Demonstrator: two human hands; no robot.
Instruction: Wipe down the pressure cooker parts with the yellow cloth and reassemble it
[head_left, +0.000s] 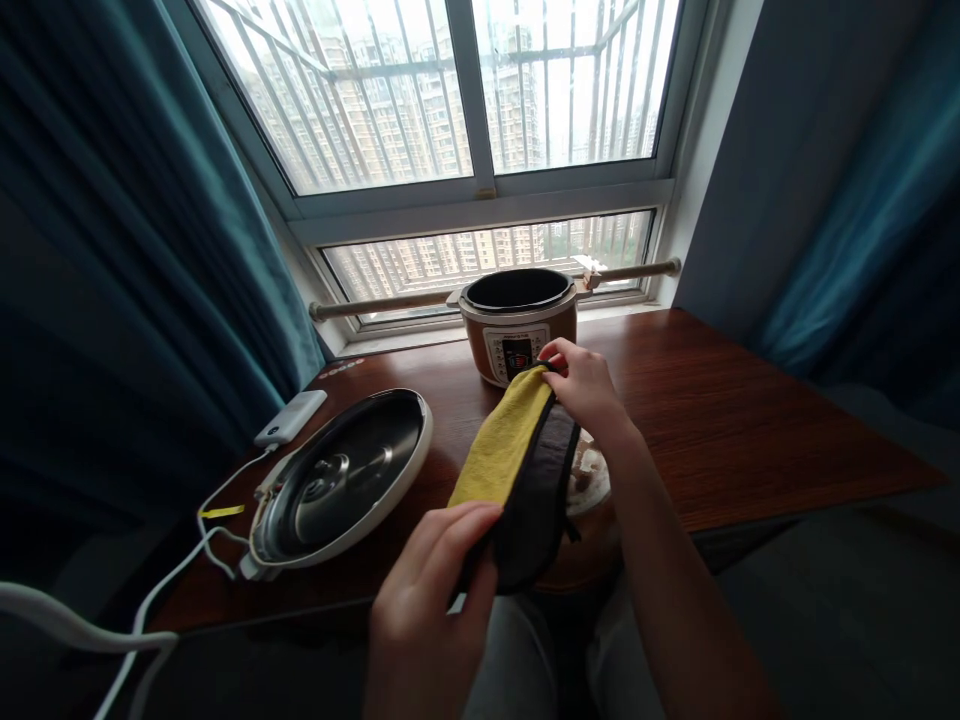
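A yellow and dark grey cleaning cloth (501, 440) is stretched between my two hands above the table's front edge. My left hand (439, 590) pinches its near end, and my right hand (581, 385) grips the far end by its dark border. Just beyond my right hand stands a brown and white electric cooker (480, 345) without its lid, its control panel facing me. To the left, the round lid (352, 475) lies with its dark inner side up. Partly hidden behind the cloth and my right forearm is a round, pale-topped brown object (591, 478) whose kind I cannot make out.
A white power bank (291, 418) with a white cable sits at the table's left, near a yellow strip (223, 512). Thick white cables (150, 600) hang past the left edge. Behind the wooden table (697, 400) are a barred window, a horizontal pipe (390, 304) and blue curtains.
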